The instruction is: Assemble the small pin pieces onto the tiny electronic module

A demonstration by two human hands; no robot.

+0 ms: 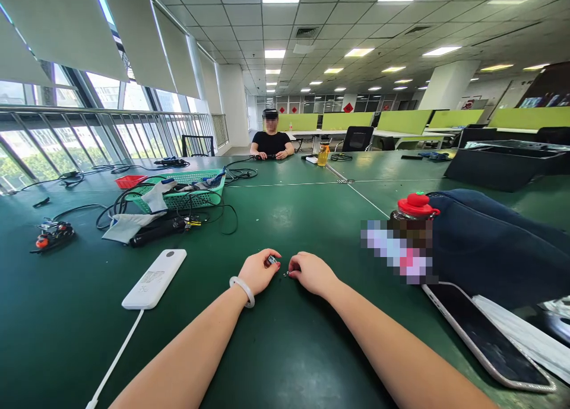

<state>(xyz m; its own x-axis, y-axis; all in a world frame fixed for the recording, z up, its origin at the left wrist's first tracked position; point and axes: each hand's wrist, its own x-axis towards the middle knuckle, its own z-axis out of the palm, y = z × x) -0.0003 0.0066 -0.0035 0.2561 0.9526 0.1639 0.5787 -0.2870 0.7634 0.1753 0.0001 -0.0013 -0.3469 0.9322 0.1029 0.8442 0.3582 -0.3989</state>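
Observation:
My left hand [259, 272], with a pale bangle [243, 291] at its wrist, is closed around a small shiny metallic piece [271, 259] between thumb and fingers. Its exact kind is too small to tell. Just to the right, my right hand [313, 272] is closed in a pinch at the tabletop. By its fingertips, tiny bright bits [286, 274] show on the green table [285, 219]; whether the fingers grip one of them I cannot make out. The two hands are close together but apart.
On the left lie a white power bank [155, 278] with a cable, and a green basket [196, 200] of cords and gloves. To the right are a phone [490, 335], a dark blue bag [490, 243] and a red-lidded jar [416, 210]. A person [271, 142] sits opposite.

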